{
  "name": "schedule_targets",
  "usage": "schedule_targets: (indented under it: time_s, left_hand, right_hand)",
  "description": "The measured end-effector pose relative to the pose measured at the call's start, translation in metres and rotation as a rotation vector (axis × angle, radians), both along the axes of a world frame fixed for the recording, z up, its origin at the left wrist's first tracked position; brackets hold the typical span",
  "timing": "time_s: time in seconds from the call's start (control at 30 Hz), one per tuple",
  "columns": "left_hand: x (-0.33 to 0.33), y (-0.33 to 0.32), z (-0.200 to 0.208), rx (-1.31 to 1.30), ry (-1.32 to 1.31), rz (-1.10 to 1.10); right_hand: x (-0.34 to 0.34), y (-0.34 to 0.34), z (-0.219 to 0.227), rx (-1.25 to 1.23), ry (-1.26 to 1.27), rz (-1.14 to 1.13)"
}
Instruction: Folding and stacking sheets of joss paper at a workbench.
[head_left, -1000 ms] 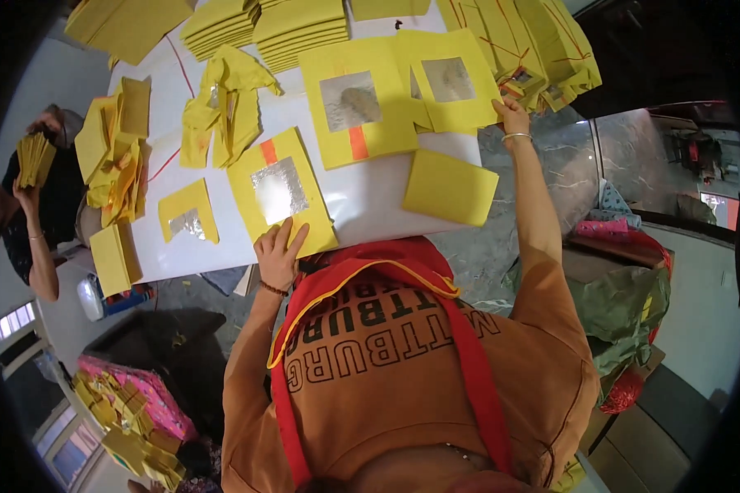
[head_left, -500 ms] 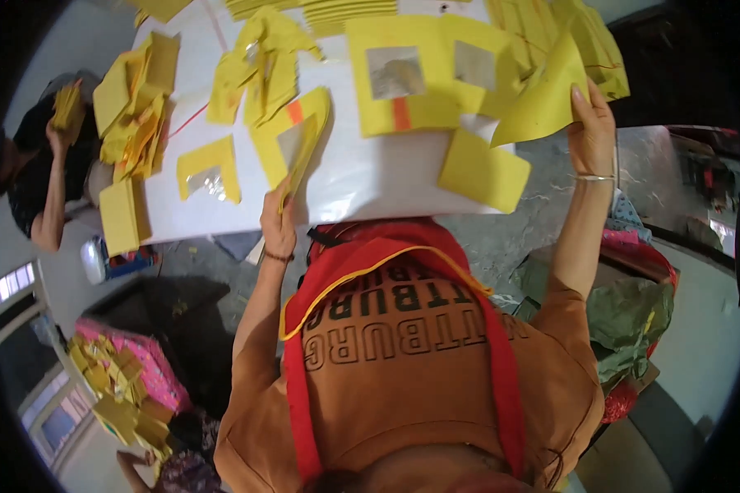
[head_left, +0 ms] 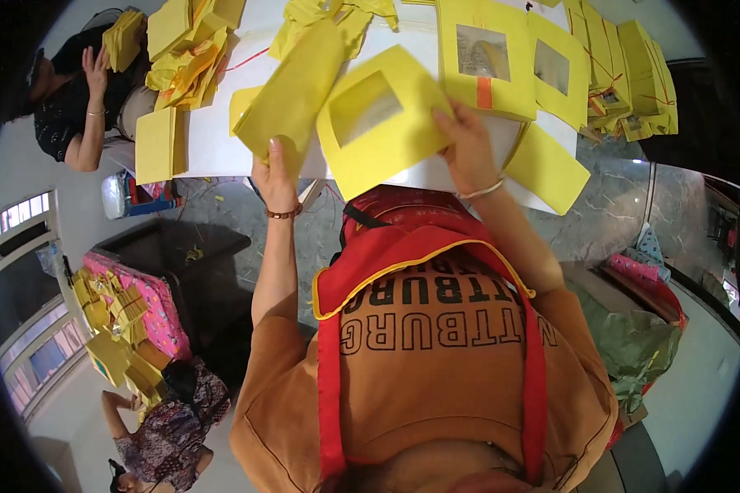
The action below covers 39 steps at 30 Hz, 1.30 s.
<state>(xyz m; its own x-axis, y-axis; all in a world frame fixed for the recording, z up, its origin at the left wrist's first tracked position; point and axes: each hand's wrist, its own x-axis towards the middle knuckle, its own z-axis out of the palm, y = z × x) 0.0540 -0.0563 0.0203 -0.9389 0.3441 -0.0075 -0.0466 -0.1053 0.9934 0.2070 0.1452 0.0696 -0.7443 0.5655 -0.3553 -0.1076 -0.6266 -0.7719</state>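
Observation:
My left hand (head_left: 277,179) is closed on the lower end of a long yellow folded sheet (head_left: 294,86), which stands up and tilts to the right. Close beside it, my right hand (head_left: 471,152) grips the right edge of a yellow sheet with a clear window (head_left: 415,135). The two sheets nearly meet above the near edge of the white table (head_left: 214,135). To the right of my right hand lies a stack of yellow windowed sheets (head_left: 510,99) with an orange strip on top. A plain yellow sheet (head_left: 548,168) overhangs the table's near edge.
Tied yellow bundles (head_left: 649,78) stand at the far right. At the left are yellow stacks (head_left: 158,148) and a co-worker in black (head_left: 62,135). Another person (head_left: 173,435) is at the lower left, near yellow bundles (head_left: 111,300) on pink cloth. A green sack (head_left: 625,345) stands at right.
My right hand has come from the far right to the middle, near my left, and its windowed side now shows. The left hand's sheet has swung upward. The whole view has shifted.

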Motion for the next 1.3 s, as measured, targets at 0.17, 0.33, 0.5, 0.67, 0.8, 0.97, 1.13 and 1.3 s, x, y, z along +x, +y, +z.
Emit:
schedule_targets:
  time_s: [0.17, 0.33, 0.5, 0.67, 0.8, 0.97, 1.13, 1.3]
  left_hand:
    - [0.014, -0.002, 0.005, -0.282, 0.375, -0.042]
    - [0.053, 0.026, 0.001, -0.596, 1.027, -0.255]
    - [0.082, 0.037, -0.019, -0.86, 1.119, -0.409]
    - [0.086, 0.04, -0.032, -0.854, 1.225, -0.395]
    - [0.088, 0.036, -0.039, -0.872, 1.262, -0.434]
    - [0.09, 0.034, -0.047, -0.901, 1.289, -0.485]
    - [0.091, 0.035, -0.046, -0.913, 1.28, -0.511]
    - [0.091, 0.036, -0.043, -0.948, 1.297, -0.525]
  right_hand:
    - [0.027, -0.033, -0.094, -0.063, -0.141, -0.02]
    - [0.037, -0.049, -0.113, -0.118, -0.224, -0.146]
    - [0.035, -0.058, -0.118, -0.144, -0.206, -0.157]
    - [0.035, -0.058, -0.113, -0.214, -0.199, -0.18]
    - [0.039, -0.056, -0.121, -0.259, -0.123, -0.159]
    - [0.039, -0.055, -0.115, -0.298, -0.107, -0.161]
    - [0.036, -0.051, -0.109, -0.382, -0.09, -0.181]
    - [0.037, -0.046, -0.099, -0.402, -0.075, -0.113]
